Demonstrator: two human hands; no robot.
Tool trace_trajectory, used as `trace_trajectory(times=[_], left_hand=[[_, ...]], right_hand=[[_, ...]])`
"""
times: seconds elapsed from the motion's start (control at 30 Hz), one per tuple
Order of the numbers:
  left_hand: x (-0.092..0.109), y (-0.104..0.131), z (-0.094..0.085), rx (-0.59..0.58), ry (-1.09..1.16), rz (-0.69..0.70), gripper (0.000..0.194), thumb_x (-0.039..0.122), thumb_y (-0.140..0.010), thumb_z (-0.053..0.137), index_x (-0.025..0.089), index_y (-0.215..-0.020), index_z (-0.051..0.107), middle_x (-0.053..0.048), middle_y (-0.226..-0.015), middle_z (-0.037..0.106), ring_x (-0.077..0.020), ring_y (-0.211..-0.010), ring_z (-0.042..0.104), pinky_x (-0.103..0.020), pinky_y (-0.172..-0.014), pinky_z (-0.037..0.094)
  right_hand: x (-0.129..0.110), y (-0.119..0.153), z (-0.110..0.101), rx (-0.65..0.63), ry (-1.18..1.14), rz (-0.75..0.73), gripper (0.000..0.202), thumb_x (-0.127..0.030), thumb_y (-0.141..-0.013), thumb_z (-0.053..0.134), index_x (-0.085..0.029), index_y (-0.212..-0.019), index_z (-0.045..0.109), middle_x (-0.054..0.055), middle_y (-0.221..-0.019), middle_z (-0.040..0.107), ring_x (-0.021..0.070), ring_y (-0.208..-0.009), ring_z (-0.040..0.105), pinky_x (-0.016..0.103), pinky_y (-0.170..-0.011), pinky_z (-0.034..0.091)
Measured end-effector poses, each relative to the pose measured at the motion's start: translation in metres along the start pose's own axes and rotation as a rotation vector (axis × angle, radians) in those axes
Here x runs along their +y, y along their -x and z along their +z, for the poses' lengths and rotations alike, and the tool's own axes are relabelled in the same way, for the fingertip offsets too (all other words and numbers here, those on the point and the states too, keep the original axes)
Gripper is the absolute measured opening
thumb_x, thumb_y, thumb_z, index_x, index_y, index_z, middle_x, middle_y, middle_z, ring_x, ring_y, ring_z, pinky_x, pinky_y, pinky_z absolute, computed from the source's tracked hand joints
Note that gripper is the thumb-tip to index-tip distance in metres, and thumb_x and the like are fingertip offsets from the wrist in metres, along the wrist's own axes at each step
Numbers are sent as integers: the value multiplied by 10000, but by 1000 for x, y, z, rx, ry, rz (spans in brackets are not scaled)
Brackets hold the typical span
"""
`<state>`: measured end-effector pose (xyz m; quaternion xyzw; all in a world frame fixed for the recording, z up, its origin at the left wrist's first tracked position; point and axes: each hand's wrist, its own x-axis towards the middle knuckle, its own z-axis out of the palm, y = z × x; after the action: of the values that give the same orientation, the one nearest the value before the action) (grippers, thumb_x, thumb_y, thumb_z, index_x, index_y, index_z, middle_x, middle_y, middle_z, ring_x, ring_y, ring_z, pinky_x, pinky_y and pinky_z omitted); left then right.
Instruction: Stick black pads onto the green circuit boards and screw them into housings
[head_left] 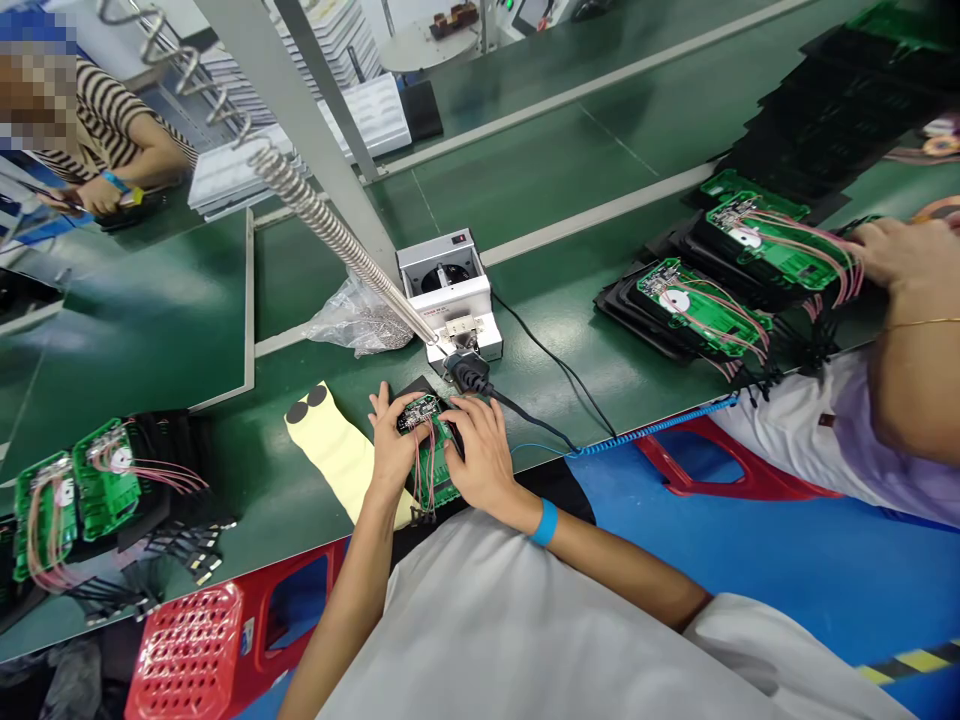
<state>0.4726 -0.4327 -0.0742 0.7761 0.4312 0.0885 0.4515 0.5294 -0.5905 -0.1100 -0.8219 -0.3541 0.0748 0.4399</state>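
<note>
A green circuit board with pink wires sits in a dark housing at the bench's front edge, right before me. My left hand grips its left side, with the thumb over the upper part. On the opposite side, my right hand has its fingers curled onto the board's upper right edge. Whether either hand pinches a small part is hidden. Beside my left hand lies a pale yellow sheet with two black round pads. Just beyond my hands, a black cable end hangs by a metal coil spring.
A white screw-feeder-like machine stands behind, near a clear plastic bag. Wired boards are stacked at left and right. A co-worker's hand touches the right stack. Red stools stand below the bench.
</note>
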Motion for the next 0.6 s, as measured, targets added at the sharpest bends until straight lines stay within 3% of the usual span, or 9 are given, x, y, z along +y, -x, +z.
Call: trace_trajectory(times=[0.4,0.6], left_hand=[[-3,-2,4,25,-21,17,536,134,-735,782,307,-1242,804,7,-1866,184,-343,-1789,-20,-640,-1452,-109],[-4,0,-1,-44,-54,23,615,120,-728,818,301,-1314,774,-1,-1886,55,-334,-1790,-70,-610,-1457,-116]], right_hand=[[-2,-1,-1,-9,4,4,379,-190,-967,588,-270,-1334,644,38,-1581,593,244,-1558,448,586,-1426,209],[-2,0,0,-14,2,18,380,-196,-981,579,-268,-1347,650,37,-1565,609,241,-1567,438,573,-1435,176]])
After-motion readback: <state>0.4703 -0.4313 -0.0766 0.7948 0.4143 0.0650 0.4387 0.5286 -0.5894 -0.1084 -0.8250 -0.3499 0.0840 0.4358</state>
